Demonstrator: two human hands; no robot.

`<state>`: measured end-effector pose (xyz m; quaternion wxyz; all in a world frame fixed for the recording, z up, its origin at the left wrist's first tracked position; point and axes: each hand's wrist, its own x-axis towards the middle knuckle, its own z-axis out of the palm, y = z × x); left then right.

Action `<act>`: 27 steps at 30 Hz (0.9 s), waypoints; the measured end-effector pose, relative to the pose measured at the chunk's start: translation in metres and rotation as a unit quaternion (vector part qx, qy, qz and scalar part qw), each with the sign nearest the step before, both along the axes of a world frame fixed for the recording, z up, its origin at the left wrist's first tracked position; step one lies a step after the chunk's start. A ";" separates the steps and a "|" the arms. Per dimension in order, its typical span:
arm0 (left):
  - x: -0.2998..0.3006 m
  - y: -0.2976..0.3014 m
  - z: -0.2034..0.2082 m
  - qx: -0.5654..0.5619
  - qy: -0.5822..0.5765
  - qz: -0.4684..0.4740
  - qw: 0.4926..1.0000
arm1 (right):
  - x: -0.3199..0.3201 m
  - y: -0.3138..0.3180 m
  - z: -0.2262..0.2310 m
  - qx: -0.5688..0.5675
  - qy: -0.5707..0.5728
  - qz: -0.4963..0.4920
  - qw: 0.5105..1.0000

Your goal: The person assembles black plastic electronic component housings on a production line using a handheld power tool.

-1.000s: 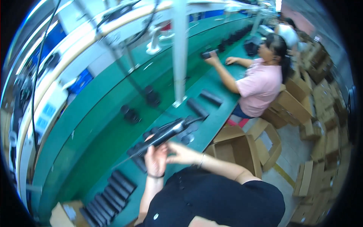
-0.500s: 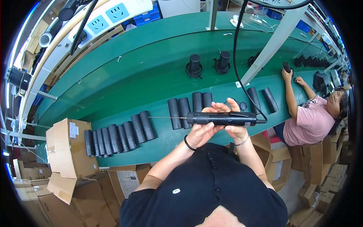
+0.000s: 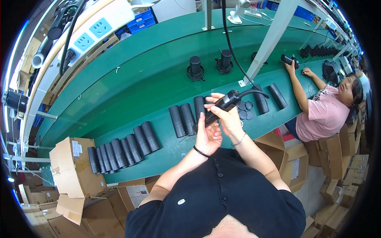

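A black electric screwdriver [image 3: 225, 104] is held aslant over the bench, its cord end up and to the right, its thin bit down and to the left. My right hand [image 3: 227, 119] wraps round its body. Around the front end, my left hand [image 3: 209, 139] has its thumb and curled fingers closed, partly hiding it. Behind my hands stand black ribbed tubes [image 3: 177, 121], one of them half covered by my fingers. Several black round caps [image 3: 249, 106] lie right of my right hand.
A row of black tubes [image 3: 116, 152] lies at the left beside a cardboard box [image 3: 73, 166]. Two black microphone-like units [image 3: 195, 67] stand farther back. A metal post [image 3: 272, 41] and the hanging cord [image 3: 228, 39] rise nearby. At right, a co-worker [image 3: 323, 111] holds a black cylinder.
The screwdriver has turned from level to aslant, its cord end rising and its bit dropping. My right hand has come up round its body; my left stays at the front. The view has shifted slightly.
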<state>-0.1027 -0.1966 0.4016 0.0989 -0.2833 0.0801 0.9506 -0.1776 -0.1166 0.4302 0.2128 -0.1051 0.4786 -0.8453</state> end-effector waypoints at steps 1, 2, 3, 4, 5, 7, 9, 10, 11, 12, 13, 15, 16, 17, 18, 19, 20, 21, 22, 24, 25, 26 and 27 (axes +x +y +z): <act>-0.001 0.001 -0.003 0.012 -0.003 -0.006 1.000 | 0.002 0.000 0.000 -0.023 -0.012 -0.004 1.000; -0.004 0.004 0.003 0.008 -0.039 0.006 0.999 | 0.001 0.003 -0.007 -0.042 0.010 0.003 0.999; -0.002 -0.002 -0.001 0.042 -0.017 -0.009 0.999 | 0.003 0.002 -0.012 -0.072 0.028 0.024 0.997; -0.001 -0.007 0.005 0.035 -0.026 -0.014 0.999 | 0.002 0.000 -0.018 -0.087 0.056 0.050 0.993; 0.002 -0.015 -0.007 0.053 0.017 -0.013 0.998 | 0.005 -0.003 -0.019 -0.100 0.064 0.061 0.991; 0.005 -0.015 0.003 -0.006 0.011 0.016 1.000 | 0.008 -0.005 -0.022 -0.144 0.043 0.094 0.984; 0.008 -0.017 -0.002 0.023 0.009 0.001 1.000 | 0.011 0.004 -0.013 -0.142 0.031 0.112 0.983; 0.007 -0.016 0.002 0.018 0.007 -0.007 1.000 | 0.011 0.006 -0.014 -0.138 0.044 0.112 0.983; 0.006 -0.015 0.006 0.012 0.004 -0.013 1.000 | 0.011 0.009 -0.016 -0.136 0.055 0.114 0.983; 0.005 -0.013 0.004 0.010 0.002 -0.027 1.000 | 0.009 0.013 -0.020 -0.124 0.081 0.106 0.983; 0.003 -0.011 0.003 0.010 0.002 -0.030 0.999 | 0.008 0.015 -0.019 -0.124 0.081 0.102 0.984; 0.002 -0.008 0.004 0.015 -0.008 -0.018 1.000 | 0.006 0.021 -0.017 -0.108 0.102 0.107 0.983; 0.001 -0.006 0.005 0.013 -0.009 -0.020 1.000 | 0.003 0.023 -0.018 -0.110 0.102 0.104 0.983; 0.000 -0.005 0.007 0.005 -0.009 -0.023 1.000 | 0.001 0.024 -0.021 -0.121 0.104 0.110 0.981; -0.001 -0.004 0.008 -0.002 -0.009 -0.026 1.000 | 0.000 0.026 -0.022 -0.133 0.106 0.114 0.979; -0.002 -0.004 0.008 -0.003 -0.010 -0.028 1.000 | -0.002 0.027 -0.022 -0.134 0.105 0.112 0.979; -0.002 -0.003 0.009 -0.005 -0.005 -0.031 0.999 | -0.003 0.029 -0.021 -0.137 0.098 0.113 0.979; -0.003 -0.002 0.010 -0.006 0.000 -0.034 0.999 | -0.004 0.030 -0.019 -0.140 0.092 0.114 0.979; -0.002 -0.002 0.012 -0.006 -0.008 -0.030 0.999 | -0.003 0.030 -0.016 -0.143 0.062 0.110 0.982; -0.002 -0.002 0.012 -0.012 -0.004 -0.035 0.999 | -0.003 0.029 -0.017 -0.155 0.055 0.107 0.980; -0.002 -0.001 0.012 -0.017 0.000 -0.039 0.999 | -0.003 0.029 -0.017 -0.168 0.049 0.104 0.979; -0.002 0.000 0.013 -0.017 0.001 -0.039 0.999 | -0.002 0.029 -0.017 -0.167 0.050 0.105 0.979; -0.003 0.001 0.013 -0.017 0.004 -0.044 0.999 | 0.000 0.029 -0.016 -0.154 0.071 0.089 0.982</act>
